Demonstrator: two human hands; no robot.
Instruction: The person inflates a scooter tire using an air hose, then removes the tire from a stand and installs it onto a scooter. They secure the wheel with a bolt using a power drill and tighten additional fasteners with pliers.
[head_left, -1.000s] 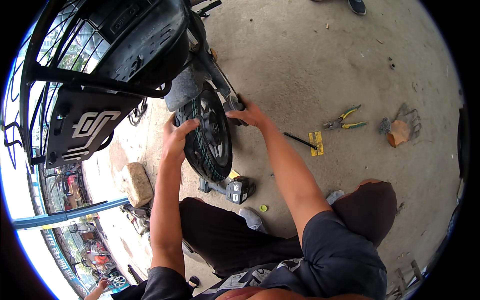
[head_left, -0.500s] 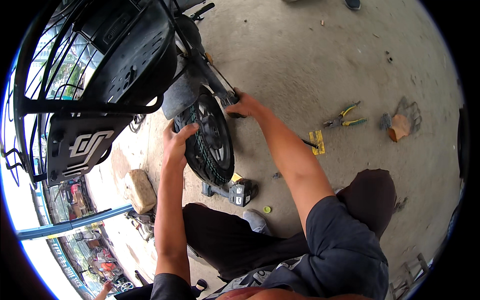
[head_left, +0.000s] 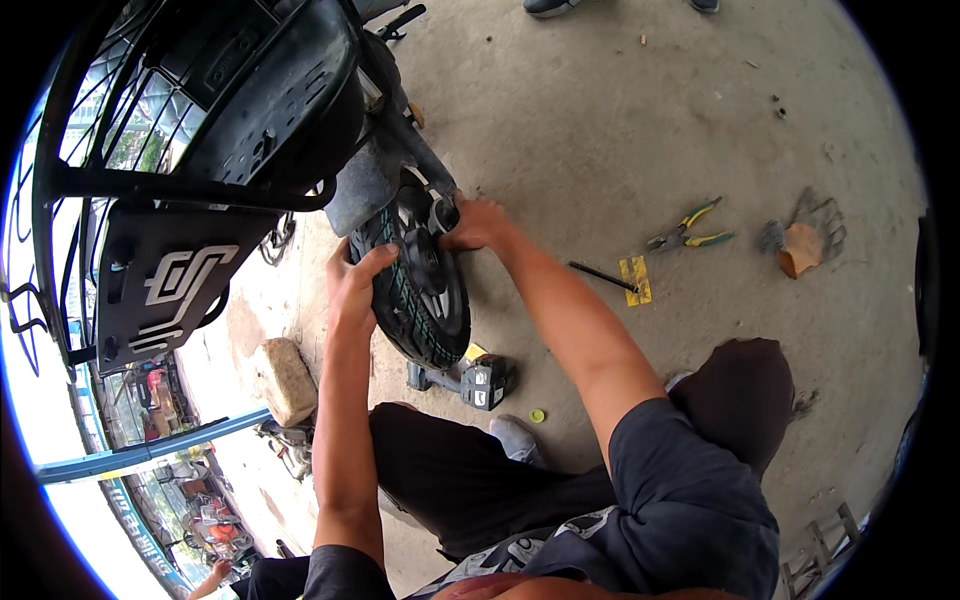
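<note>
Black plastic and metal make the two-wheeler (head_left: pixel 270 110) at your left, and its wheel (head_left: pixel 430 340) already sits partly under the grey mudguard (head_left: pixel 355 190), while the strut (head_left: pixel 425 160) beside the hub (head_left: pixel 425 265) seems not yet fastened, though this I cannot tell surely. From your view, the wheel's long axis runs away from you, its far end leaning slightly to the left and its hub side facing right. Your left hand (head_left: pixel 352 290) grasps the wheel; your right hand (head_left: pixel 472 222) is closed around the strut's lower end.
</note>
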